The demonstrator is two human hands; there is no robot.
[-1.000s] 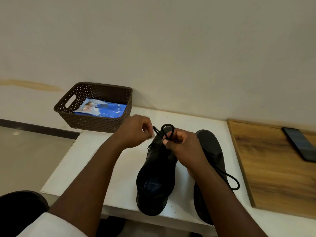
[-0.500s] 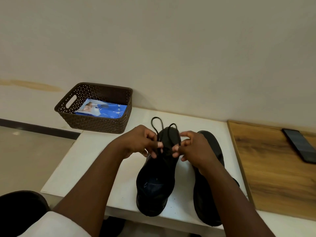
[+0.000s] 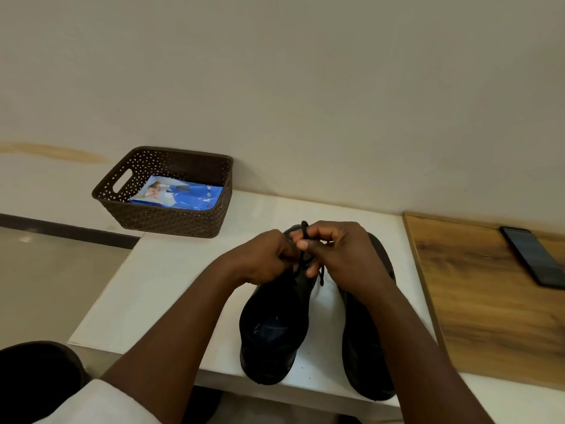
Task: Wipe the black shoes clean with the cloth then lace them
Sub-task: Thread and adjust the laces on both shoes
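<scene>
the white table [image 3: 171,289] carries both black shoes, toes toward the person: the left shoe [image 3: 272,332] under the hands, the right shoe [image 3: 363,347] just beside it, partly hidden by the forearm. the left hand [image 3: 263,258] and right hand [image 3: 342,255] have fingers curled, pinching the black lace [image 3: 304,231] above the left shoe's tongue. likely risk: a loop slips from the pinch as the knot tightens, or the shoe tips off the near edge. no cloth identifiable. the blue packet [image 3: 180,197] in the brown basket [image 3: 171,221] has print too small to read.
</scene>
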